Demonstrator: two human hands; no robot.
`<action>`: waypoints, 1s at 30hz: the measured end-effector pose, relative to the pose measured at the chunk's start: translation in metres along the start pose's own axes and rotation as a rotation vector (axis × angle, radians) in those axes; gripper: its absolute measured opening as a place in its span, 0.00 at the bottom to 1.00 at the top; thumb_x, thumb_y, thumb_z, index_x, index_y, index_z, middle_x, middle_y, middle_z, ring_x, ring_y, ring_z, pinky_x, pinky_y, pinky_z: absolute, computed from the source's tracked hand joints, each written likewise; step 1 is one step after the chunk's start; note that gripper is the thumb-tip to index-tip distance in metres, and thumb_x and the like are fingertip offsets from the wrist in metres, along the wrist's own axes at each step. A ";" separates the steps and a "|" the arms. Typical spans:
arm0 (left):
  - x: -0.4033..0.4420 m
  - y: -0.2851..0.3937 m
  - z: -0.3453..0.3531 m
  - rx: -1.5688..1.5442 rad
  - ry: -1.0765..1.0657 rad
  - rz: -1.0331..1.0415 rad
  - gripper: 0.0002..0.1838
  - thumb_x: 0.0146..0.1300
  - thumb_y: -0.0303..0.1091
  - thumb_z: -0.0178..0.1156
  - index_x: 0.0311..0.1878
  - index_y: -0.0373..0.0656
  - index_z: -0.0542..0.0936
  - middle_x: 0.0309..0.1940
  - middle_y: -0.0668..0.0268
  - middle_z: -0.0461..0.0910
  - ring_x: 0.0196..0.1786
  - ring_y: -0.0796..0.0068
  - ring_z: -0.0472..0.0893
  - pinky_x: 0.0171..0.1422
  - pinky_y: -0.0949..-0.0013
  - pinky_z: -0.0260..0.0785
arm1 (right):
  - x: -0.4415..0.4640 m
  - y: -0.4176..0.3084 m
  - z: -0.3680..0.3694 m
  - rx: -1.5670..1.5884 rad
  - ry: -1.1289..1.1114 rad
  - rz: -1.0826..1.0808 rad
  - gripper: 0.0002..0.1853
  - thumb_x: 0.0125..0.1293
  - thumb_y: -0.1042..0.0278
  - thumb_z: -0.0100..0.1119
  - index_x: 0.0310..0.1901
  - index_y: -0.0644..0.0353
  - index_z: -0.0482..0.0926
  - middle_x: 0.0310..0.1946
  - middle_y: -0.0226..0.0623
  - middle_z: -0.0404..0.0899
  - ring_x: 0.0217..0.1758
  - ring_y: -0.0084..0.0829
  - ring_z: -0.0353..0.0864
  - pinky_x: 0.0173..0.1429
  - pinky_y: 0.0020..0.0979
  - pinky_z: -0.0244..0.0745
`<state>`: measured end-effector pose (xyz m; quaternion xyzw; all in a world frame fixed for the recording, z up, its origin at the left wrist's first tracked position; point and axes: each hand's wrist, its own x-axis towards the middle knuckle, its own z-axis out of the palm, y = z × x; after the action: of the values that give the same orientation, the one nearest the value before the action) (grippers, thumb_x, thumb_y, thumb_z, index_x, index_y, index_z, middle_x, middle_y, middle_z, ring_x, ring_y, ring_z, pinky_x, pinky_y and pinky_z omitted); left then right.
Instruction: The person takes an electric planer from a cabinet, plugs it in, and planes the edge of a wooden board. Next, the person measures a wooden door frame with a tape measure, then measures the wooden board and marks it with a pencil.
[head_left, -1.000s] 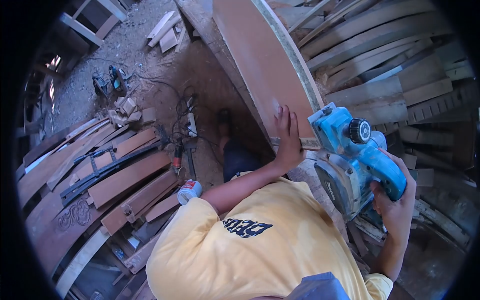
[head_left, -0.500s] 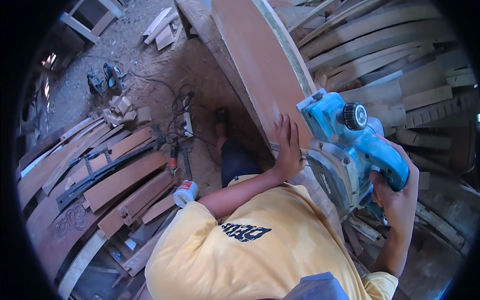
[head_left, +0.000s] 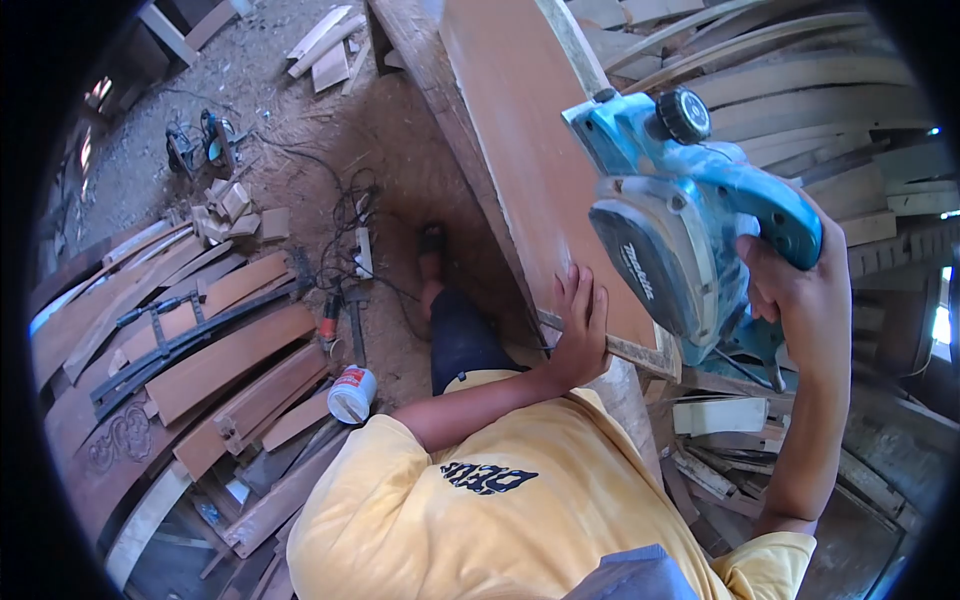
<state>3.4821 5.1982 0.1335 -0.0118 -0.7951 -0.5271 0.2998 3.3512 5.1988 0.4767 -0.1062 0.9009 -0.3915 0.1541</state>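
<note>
Leftmost, at the lower left of the frame, one carved board [head_left: 118, 438] lies among many stacked planks, too overlapped to count. Two power tools [head_left: 198, 142] stand on the ground at the upper left, and a small heap of wood blocks [head_left: 230, 208] sits below them, its number unclear. Right of the planks come one red-ended tool [head_left: 329, 320], one white tub [head_left: 352, 393] and, higher up, one white power strip [head_left: 363, 252] beside tangled cords [head_left: 350, 203]. One workbench [head_left: 425, 65] slants down from the top centre, bearing one broad reddish board [head_left: 530, 150]. At that board's near end, right of centre, the left hand [head_left: 583, 335] rests with its fingers extended and close together on the top face; the thumb cannot be made out. One blue planer [head_left: 665, 235] with one black knob [head_left: 683, 114] covers part of the board's right edge; whether they touch cannot be told. The right hand [head_left: 795, 275] wraps its fingers round the planer's rear handle. Many curved wood pieces [head_left: 800, 112] fill the upper right, and one pale block [head_left: 720, 416] lies at the lower right.
</note>
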 end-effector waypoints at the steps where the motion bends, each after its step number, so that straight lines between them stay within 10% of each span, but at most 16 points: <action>1: -0.001 -0.001 0.001 0.007 -0.006 0.000 0.53 0.50 0.24 0.68 0.78 0.23 0.50 0.78 0.25 0.41 0.80 0.13 0.42 0.76 0.15 0.33 | 0.007 -0.003 0.002 -0.001 -0.016 -0.012 0.20 0.63 0.79 0.63 0.58 0.67 0.81 0.23 0.25 0.75 0.18 0.15 0.70 0.22 0.22 0.63; 7: 0.001 0.000 0.000 0.027 -0.015 0.001 0.51 0.53 0.25 0.68 0.77 0.23 0.50 0.79 0.27 0.40 0.81 0.16 0.41 0.78 0.17 0.35 | 0.049 -0.022 0.010 -0.037 -0.072 -0.063 0.18 0.62 0.76 0.64 0.54 0.68 0.82 0.19 0.26 0.73 0.17 0.17 0.70 0.22 0.23 0.63; 11: 0.001 -0.001 0.007 -0.010 0.054 0.004 0.49 0.57 0.25 0.66 0.79 0.30 0.51 0.79 0.29 0.42 0.80 0.15 0.44 0.76 0.14 0.34 | 0.078 -0.032 0.016 -0.050 -0.083 -0.088 0.06 0.61 0.73 0.64 0.32 0.63 0.76 0.18 0.27 0.71 0.16 0.19 0.67 0.24 0.27 0.63; 24: -0.007 -0.006 0.012 0.044 0.079 0.008 0.40 0.61 0.26 0.62 0.75 0.31 0.57 0.79 0.30 0.47 0.80 0.19 0.49 0.75 0.14 0.38 | 0.182 -0.058 0.035 -0.044 -0.195 -0.227 0.08 0.65 0.73 0.62 0.30 0.59 0.74 0.18 0.22 0.69 0.15 0.13 0.65 0.22 0.22 0.65; 27: -0.014 -0.009 0.020 0.049 0.071 -0.037 0.26 0.78 0.22 0.51 0.75 0.36 0.59 0.76 0.32 0.53 0.79 0.22 0.52 0.80 0.21 0.40 | 0.205 -0.070 0.041 -0.039 -0.191 -0.235 0.07 0.63 0.72 0.63 0.29 0.60 0.76 0.19 0.24 0.71 0.17 0.15 0.68 0.23 0.25 0.68; 30: -0.020 -0.012 0.026 0.051 0.095 -0.022 0.30 0.68 0.26 0.58 0.72 0.37 0.64 0.76 0.34 0.55 0.78 0.22 0.56 0.74 0.14 0.42 | 0.228 -0.080 0.047 -0.032 -0.186 -0.220 0.06 0.63 0.72 0.63 0.29 0.60 0.76 0.20 0.24 0.71 0.17 0.15 0.68 0.23 0.25 0.68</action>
<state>3.4823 5.2206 0.1075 0.0296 -0.7932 -0.5098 0.3317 3.1617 5.0430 0.4611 -0.2426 0.8717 -0.3802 0.1916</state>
